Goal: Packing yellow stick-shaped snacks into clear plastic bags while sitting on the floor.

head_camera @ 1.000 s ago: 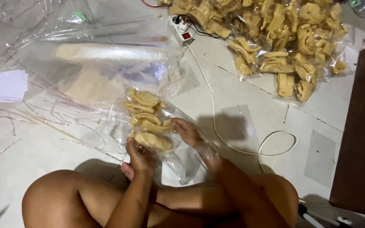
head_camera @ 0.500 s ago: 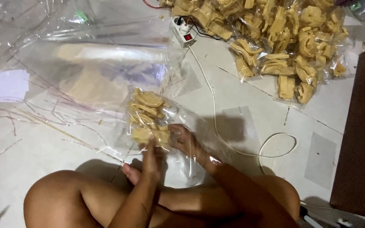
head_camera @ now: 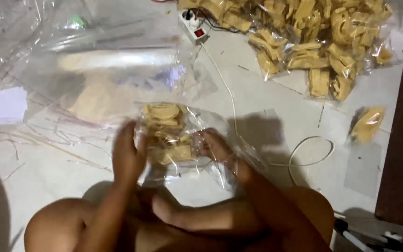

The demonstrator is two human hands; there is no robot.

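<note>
I see my left hand (head_camera: 128, 156) and right hand (head_camera: 214, 145) with fingers closed on the sides of a clear bag of yellow snacks (head_camera: 166, 135), held above the white floor (head_camera: 267, 98), before my knees.

One head-worn camera looks steeply down, close over the lap and tiled floor (head_camera: 267, 93).

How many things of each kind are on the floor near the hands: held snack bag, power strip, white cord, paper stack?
Held snack bag: 1
Power strip: 1
White cord: 1
Paper stack: 1
Total: 4
</note>
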